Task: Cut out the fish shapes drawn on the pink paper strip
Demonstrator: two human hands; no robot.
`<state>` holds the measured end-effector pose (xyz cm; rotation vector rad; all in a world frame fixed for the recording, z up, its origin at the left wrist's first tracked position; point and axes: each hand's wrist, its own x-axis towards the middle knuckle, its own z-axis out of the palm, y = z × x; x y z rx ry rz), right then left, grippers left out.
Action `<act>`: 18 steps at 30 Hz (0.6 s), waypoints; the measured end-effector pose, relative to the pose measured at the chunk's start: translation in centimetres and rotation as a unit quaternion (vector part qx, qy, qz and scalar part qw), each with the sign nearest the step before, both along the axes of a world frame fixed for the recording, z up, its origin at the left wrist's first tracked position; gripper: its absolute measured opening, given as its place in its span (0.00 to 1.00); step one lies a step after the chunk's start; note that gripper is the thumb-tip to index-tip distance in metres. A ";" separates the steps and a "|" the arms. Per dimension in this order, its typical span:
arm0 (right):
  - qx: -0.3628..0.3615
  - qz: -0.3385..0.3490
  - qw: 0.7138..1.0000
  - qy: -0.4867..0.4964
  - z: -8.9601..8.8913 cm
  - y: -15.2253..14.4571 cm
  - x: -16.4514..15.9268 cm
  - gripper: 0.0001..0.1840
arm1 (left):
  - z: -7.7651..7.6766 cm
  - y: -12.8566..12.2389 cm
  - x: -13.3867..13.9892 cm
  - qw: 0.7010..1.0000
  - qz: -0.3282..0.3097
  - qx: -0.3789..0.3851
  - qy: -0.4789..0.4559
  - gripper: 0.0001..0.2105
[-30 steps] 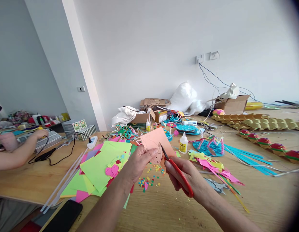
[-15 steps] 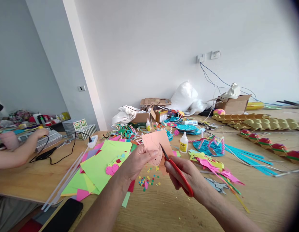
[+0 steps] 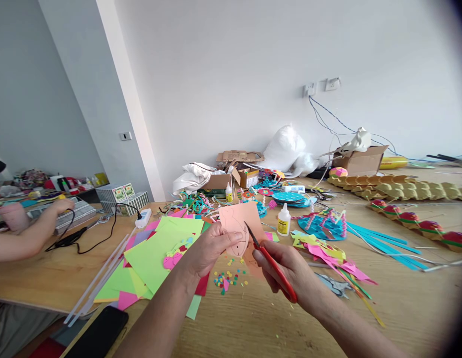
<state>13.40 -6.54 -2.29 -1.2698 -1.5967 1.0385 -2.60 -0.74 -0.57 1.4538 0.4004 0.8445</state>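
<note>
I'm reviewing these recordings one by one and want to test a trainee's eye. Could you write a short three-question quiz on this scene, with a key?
1. Which of the person's hands holds the red-handled scissors?
2. True or false: the nearer yellow-labelled bottle stands upright.
3. Multiple choice: what colour is the paper pinched in the left hand?
A) lime green
B) salmon pink
C) bright blue

Key:
1. The right hand.
2. True.
3. B.
</note>
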 end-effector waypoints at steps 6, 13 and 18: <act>0.007 0.006 1.000 0.019 -0.3 0.0 -0.1 0.24 | 0.0 -0.3 0.3 0.999 -0.017 0.020 0.024 0.11; 0.007 -0.015 1.000 0.018 -1.2 0.3 -0.3 0.24 | -0.1 -0.3 0.3 1.000 0.007 0.012 0.027 0.10; 0.014 -0.003 0.999 0.033 -0.7 0.0 -0.2 0.22 | -0.3 -0.3 0.4 0.998 0.016 0.024 0.051 0.10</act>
